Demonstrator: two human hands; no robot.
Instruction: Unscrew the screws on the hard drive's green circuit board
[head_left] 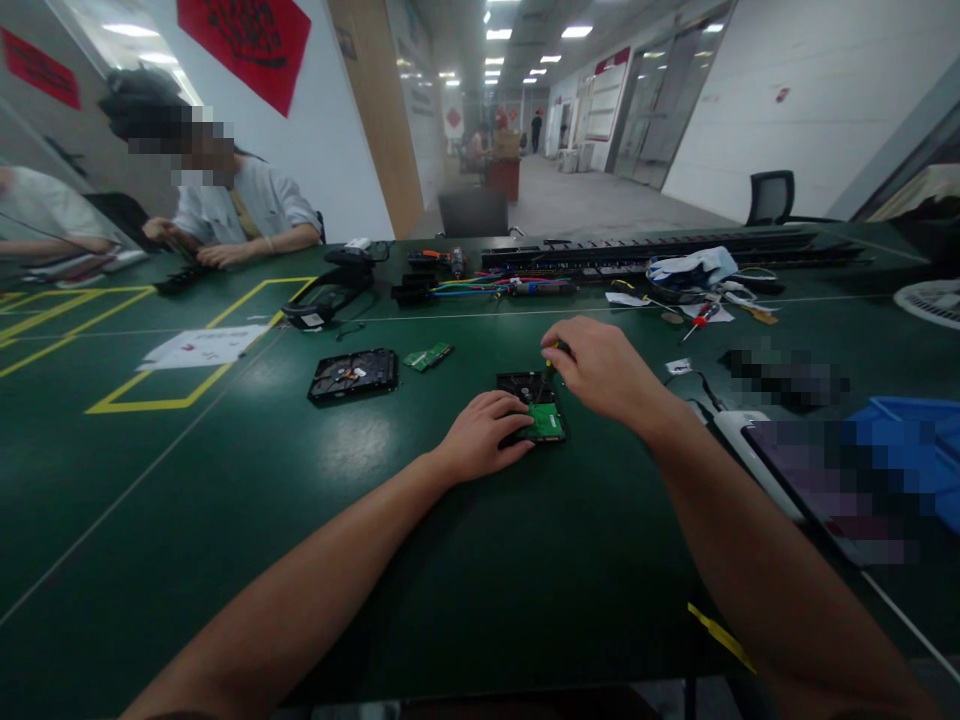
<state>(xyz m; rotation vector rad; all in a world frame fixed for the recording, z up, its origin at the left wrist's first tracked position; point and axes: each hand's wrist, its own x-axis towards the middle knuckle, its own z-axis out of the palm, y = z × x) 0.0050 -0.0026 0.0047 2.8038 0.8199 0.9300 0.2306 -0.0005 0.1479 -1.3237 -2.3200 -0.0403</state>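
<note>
A hard drive (517, 384) lies on the green table with its green circuit board (546, 422) facing up. My left hand (487, 432) grips the drive's left side, fingers over the board and thumb along the near edge. Above the drive's right side, my right hand (600, 365) is closed round a small screwdriver (553, 358) with a dark and yellow handle, pointing down at the drive. Its tip is too small to make out. To the left lie a second hard drive (352, 375) and a loose green circuit board (428, 357).
Across the back stand a power drill (439, 261), coloured wires (480, 287) and long black strips (675, 250). A red screwdriver (701, 318) lies at right, near a white-edged device (757, 460) and a blue bin (907, 450). At left, a person (247, 205) handles a dark part.
</note>
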